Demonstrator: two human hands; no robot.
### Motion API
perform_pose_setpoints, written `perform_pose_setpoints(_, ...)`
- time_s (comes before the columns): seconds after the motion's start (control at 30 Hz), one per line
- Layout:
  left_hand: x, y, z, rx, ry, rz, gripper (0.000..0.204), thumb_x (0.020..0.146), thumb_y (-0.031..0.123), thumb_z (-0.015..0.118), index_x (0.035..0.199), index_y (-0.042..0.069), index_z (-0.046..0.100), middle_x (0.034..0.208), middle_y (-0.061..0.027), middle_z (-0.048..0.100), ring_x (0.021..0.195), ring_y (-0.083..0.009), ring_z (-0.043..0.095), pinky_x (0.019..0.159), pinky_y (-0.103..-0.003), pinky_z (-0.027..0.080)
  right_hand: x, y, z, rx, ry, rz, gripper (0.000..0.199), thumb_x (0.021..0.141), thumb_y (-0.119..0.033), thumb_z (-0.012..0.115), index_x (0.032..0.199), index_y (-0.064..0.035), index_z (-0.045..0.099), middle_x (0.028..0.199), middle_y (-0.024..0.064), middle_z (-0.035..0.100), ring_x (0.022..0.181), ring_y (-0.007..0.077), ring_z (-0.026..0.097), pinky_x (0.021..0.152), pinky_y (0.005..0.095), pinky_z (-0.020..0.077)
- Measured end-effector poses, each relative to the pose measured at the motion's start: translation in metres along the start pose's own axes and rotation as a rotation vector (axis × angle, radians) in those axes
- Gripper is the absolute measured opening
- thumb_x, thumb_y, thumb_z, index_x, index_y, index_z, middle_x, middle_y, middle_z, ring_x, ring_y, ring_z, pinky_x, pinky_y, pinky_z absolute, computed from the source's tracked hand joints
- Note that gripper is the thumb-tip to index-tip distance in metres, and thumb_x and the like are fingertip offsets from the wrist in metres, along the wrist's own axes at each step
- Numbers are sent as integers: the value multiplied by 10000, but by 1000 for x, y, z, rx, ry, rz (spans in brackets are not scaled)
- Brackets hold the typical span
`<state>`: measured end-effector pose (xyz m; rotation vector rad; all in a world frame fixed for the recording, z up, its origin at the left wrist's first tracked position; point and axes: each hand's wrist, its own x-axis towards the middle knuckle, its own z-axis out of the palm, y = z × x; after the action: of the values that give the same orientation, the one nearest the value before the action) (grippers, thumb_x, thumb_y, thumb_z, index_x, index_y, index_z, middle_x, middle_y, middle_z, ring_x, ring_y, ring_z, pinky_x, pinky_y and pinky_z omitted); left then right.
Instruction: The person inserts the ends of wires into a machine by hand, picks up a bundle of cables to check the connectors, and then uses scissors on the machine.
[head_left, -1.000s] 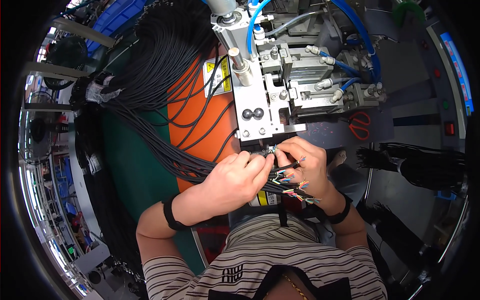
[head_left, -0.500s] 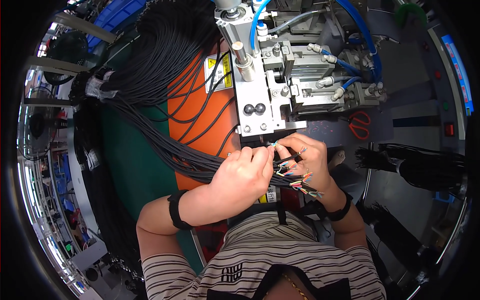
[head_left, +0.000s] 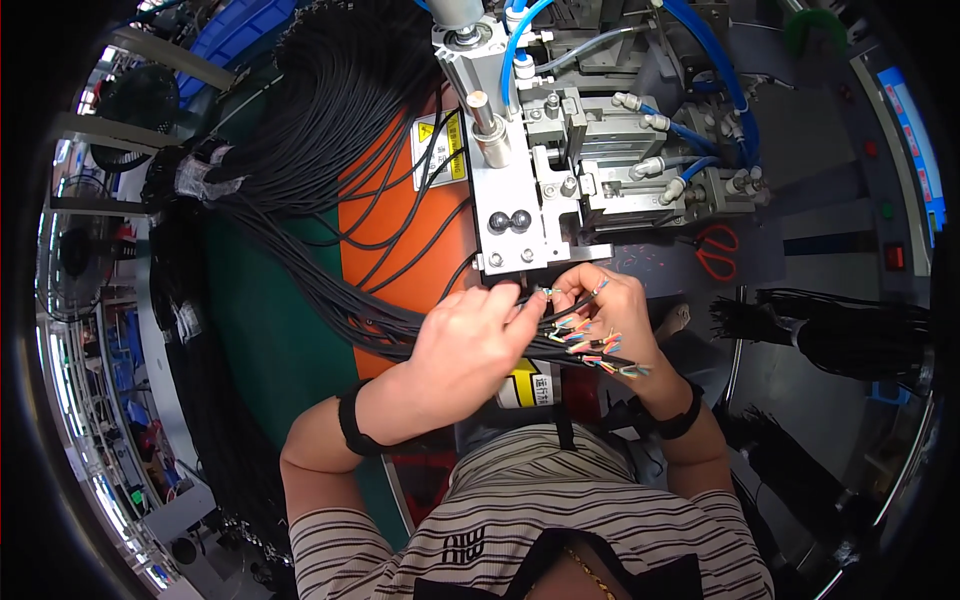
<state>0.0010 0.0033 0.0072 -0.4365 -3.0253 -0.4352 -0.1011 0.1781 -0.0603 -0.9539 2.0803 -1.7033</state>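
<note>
My left hand [head_left: 470,340] is closed in a pinch on a black cable, thumb and forefinger by its stripped end just below the machine's front plate [head_left: 508,215]. Opposite it, my right hand [head_left: 622,312] has thumb and forefinger pinched at the same cable's fine coloured wires [head_left: 553,292]. More black cables [head_left: 320,285] run from the left, beneath my left hand. Their splayed coloured wire ends [head_left: 590,338] stick out under my right palm. Part of the pinched cable is hidden behind my left fingers.
Metal clamps and cylinders with blue air hoses [head_left: 738,80] stand behind my hands. Red-handled scissors [head_left: 717,252] lie right of the machine. A large tied cable bundle [head_left: 345,110] lies at the back left over an orange mat [head_left: 385,265]. More cable bundles [head_left: 850,335] hang at the right.
My left hand has shifted slightly left and its fingers have changed position at the cable end. My right hand has edged left, and the loose wire ends have moved slightly up.
</note>
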Motion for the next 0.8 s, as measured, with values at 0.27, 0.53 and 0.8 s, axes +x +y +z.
perform_pose_setpoints(0.27, -37, -16, 9, 167, 254, -87, 524, 681, 46, 681, 1197, -30, 634, 1064, -123, 615, 908, -282, 610, 766, -395, 486, -12, -7, -1, 72, 33, 246, 169, 855, 17, 724, 1012, 28, 662, 788, 68, 667, 585, 40, 583, 520, 216, 457)
perform_pose_setpoints(0.53, -27, 8, -6, -327, 109, -62, 528, 661, -25, 698, 1185, -6, 637, 921, -112, 658, 769, -294, 653, 661, -381, 510, -19, -24, 7, 424, 21, 83, 199, 926, 42, 645, 1124, 37, 668, 922, 71, 678, 611, 39, 588, 528, 173, 433)
perform_pose_setpoints(0.8, -23, -10, 15, -436, 172, 5, 390, 693, 31, 721, 1072, 9, 631, 835, -108, 673, 721, -287, 669, 614, -378, 506, -18, -15, -13, 971, -260, 419, 193, 886, 77, 674, 1075, 42, 663, 1009, 122, 649, 685, 87, 625, 532, 187, 460)
